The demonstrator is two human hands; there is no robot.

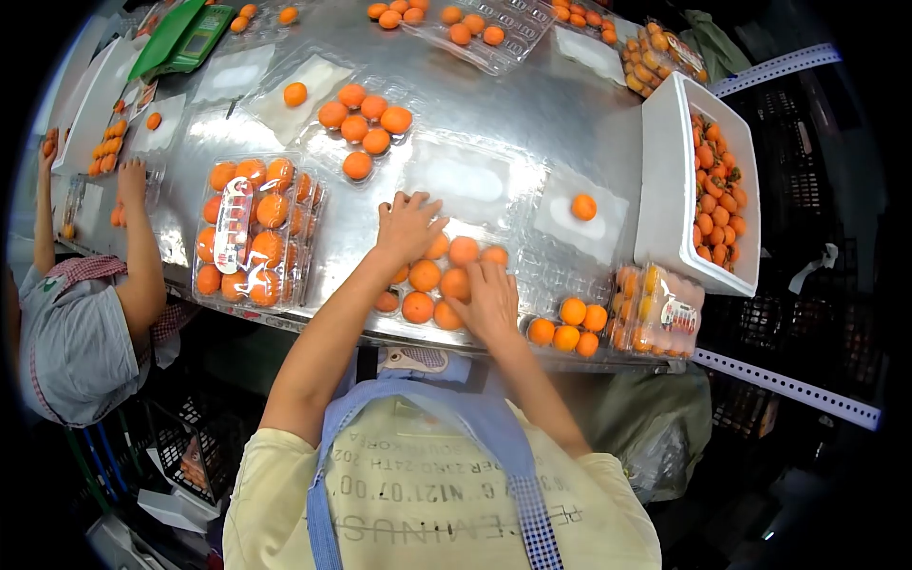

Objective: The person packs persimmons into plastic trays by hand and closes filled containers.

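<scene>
In front of me a clear plastic tray holds several round orange fruits [425, 275], the kind uncertain. My left hand [408, 228] lies at the tray's far left side, fingers spread, with nothing in them. At the right side, my right hand [489, 299] has its thumb and fingers around one orange fruit [455, 283] sitting in the tray. To the left stands a stack of filled, labelled clear packs [252, 233]. Right of my hands, a few loose fruits [567, 328] rest in another clear tray.
A white foam box [670, 180] full of fruit stands at right, with a filled clear pack [668, 313] in front. White pads [581, 228], more trays [366, 123] and a green scale [195, 38] are on the metal table. Another person [90, 323] works at left.
</scene>
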